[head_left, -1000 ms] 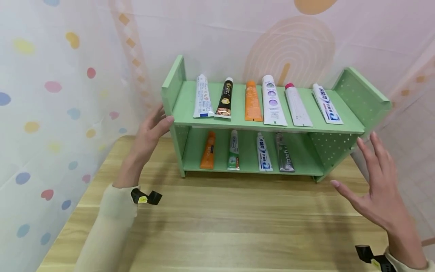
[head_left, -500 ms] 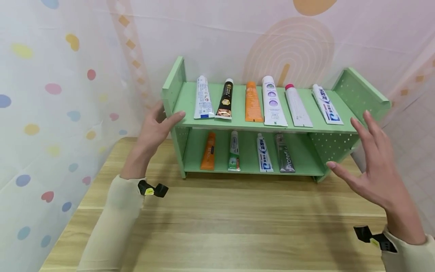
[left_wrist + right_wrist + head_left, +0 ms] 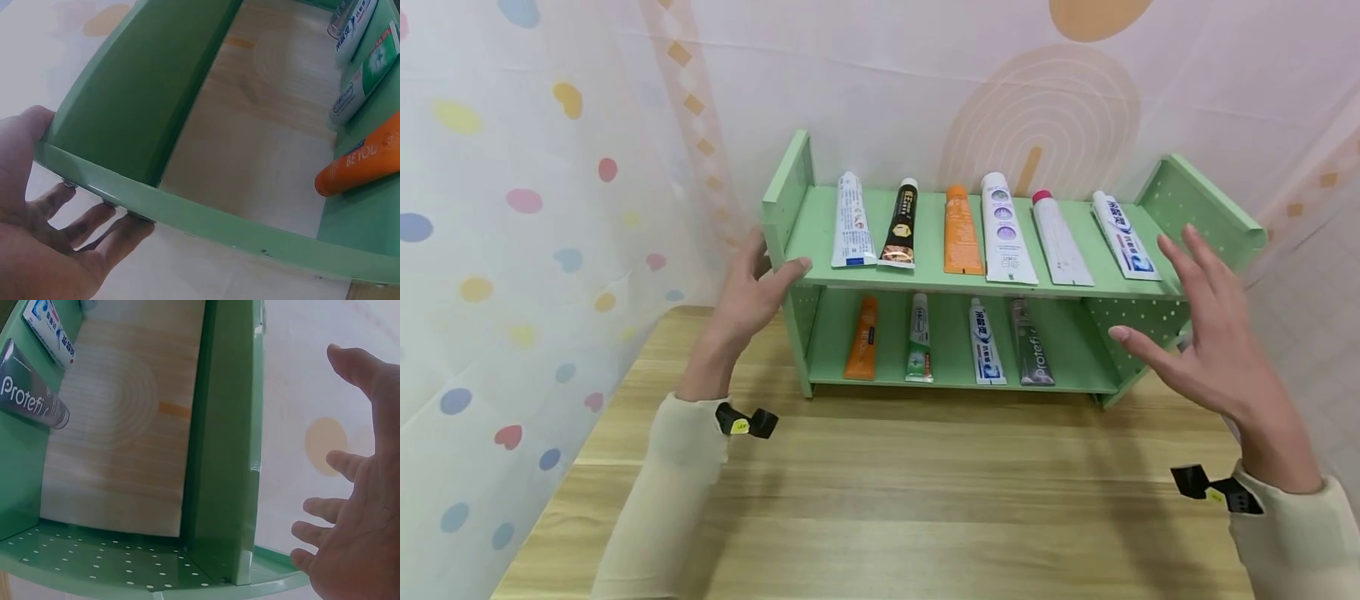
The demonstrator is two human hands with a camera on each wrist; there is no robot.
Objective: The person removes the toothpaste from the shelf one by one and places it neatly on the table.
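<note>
Shifted since the earlier frame: right hand (image 3: 1213, 350), inward and closer to the right end of the rack (image 3: 928, 242); left hand (image 3: 751, 304), with thumb farther over the rack's left front corner. Nearest, before the rack: beige sleeves (image 3: 662, 492), black wrist gear (image 3: 745, 422), then counter (image 3: 940, 492), serving as a flat base for the rack. Left grip pinching the rack's left side, thumb inside above the upper tier, fingers outside, likely to steady it without brushing any tube. Right grip spread wide, holding nothing, apart from the rack's right end.

Within the rack's lower tier, left to right: orange tube (image 3: 862, 340), green-white tube (image 3: 919, 342), blue-white tube (image 3: 987, 343), grey tube (image 3: 1032, 343). On the rack's upper tier, same order: blue-ended tube (image 3: 853, 225), black tube (image 3: 900, 225), second orange tube (image 3: 962, 232), big white tube (image 3: 1007, 229), red-capped tube (image 3: 1062, 242), second blue-white tube (image 3: 1125, 237). All laid flat, caps toward the rack's back, crimped ends toward its front, presumably for stability and to keep most labels in sight. Behind the rack: patterned cloth (image 3: 880, 100), perhaps hung as a backdrop.
</note>
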